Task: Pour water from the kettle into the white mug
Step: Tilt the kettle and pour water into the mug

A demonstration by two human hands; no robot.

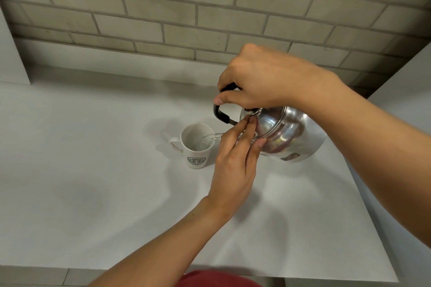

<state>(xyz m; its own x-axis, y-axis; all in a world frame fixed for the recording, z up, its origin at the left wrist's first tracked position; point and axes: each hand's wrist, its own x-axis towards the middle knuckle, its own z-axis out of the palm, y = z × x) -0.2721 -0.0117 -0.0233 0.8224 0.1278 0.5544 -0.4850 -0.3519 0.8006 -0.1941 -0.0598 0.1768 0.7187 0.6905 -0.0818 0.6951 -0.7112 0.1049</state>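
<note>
A shiny steel kettle (pixel 286 133) with a black handle hangs tilted to the left above the counter. My right hand (pixel 261 79) is shut on that handle from above. My left hand (pixel 235 158) rests its fingertips on the kettle's lid, which the fingers partly hide. A thin clear stream of water (pixel 210 137) runs from the kettle into the white mug (pixel 197 147). The mug stands upright just left of the kettle, handle pointing left, a green round logo on its front, and some water shows inside it.
The white counter (pixel 93 170) spreads wide to the left and toward me. A grey brick wall (pixel 186 7) closes the back. White panels stand at the far left (pixel 11 53) and right (pixel 408 88). The counter's front edge runs along the bottom.
</note>
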